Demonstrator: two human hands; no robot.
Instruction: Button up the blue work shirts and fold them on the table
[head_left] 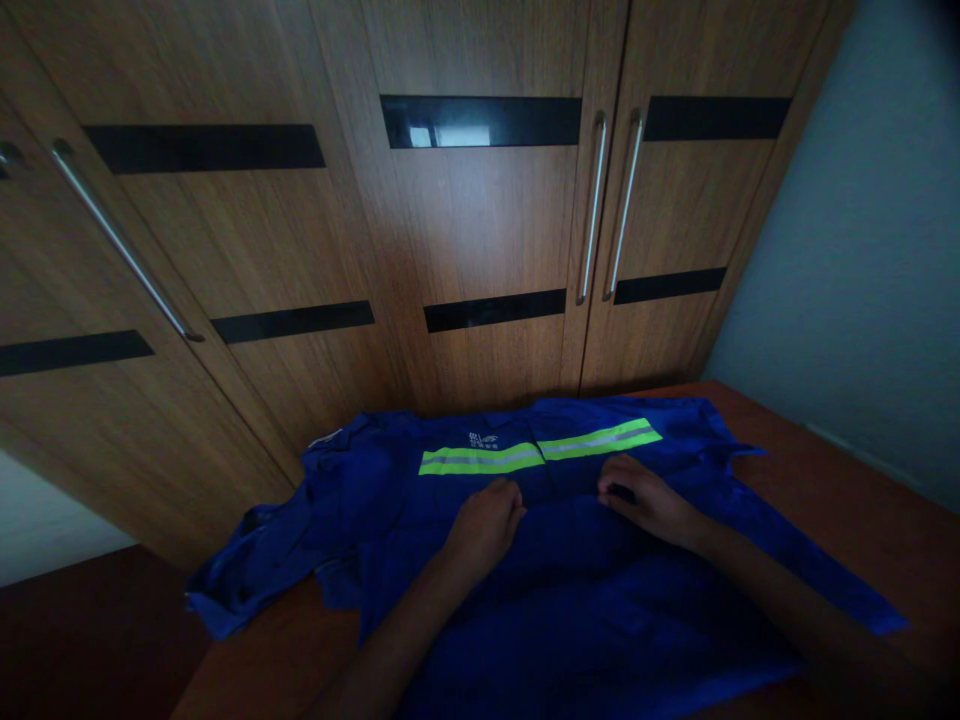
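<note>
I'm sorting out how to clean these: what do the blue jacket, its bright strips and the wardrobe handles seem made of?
Blue jacket: matte cloth, by its soft folds; fibre unclear. Bright strips: likely reflective tape, grey between vivid yellow-green edges. Wardrobe handles: probably smooth metal, by their silvery shine.

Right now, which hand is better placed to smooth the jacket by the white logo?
Probably your left hand: it's just across the reflective stripe from the white logo, while your right hand sits farther over.

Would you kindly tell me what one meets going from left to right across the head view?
Long slanting silver handle → left hand → right hand → bluish wall; the blue garment spans too much to place.
</note>
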